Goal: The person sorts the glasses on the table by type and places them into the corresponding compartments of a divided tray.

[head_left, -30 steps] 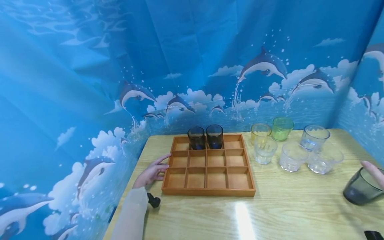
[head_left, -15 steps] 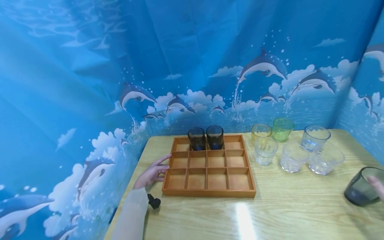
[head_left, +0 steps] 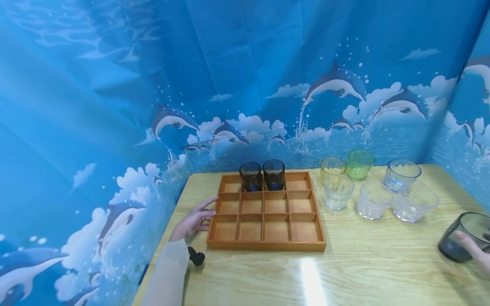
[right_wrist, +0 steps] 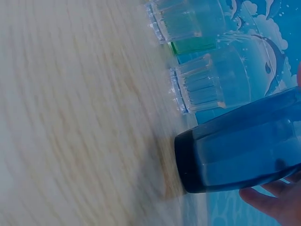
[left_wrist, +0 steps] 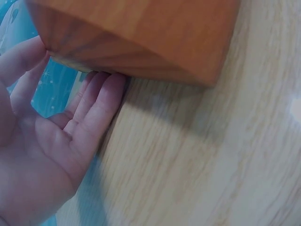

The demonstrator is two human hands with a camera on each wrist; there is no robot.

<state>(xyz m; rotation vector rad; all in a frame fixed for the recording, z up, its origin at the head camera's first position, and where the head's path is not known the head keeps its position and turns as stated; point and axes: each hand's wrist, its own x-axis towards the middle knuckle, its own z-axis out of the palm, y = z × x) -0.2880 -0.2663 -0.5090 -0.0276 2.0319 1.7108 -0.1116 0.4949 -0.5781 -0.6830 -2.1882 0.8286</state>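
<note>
One tilted, smoky-grey glass tumbler [head_left: 452,242] is leaning in the gripping right hand [head_left: 476,254], whose thumb is shifting from rim to near wall, seemingly firming the hold, while the left hand [head_left: 194,220], fingers extended, is touching the brown wooden compartment tray [head_left: 266,245] beside it.

We see a brown rectangular wooden tray [head_left: 266,245], smooth with a soft sheen. Inside it, two dark, see-through cylindrical tumblers [head_left: 251,177] look glossy; far to its right, a smoky grey, see-through tumbler [head_left: 451,243] looks smooth. Nearer the tray, clear faceted tumblers [head_left: 373,204] shine; glass or plastic, we cannot tell. Under it, the pale wood-grain tabletop [head_left: 367,272] reflects glare. Behind it, a smooth, lightly creased blue dolphin-print sheet [head_left: 249,63].
</note>
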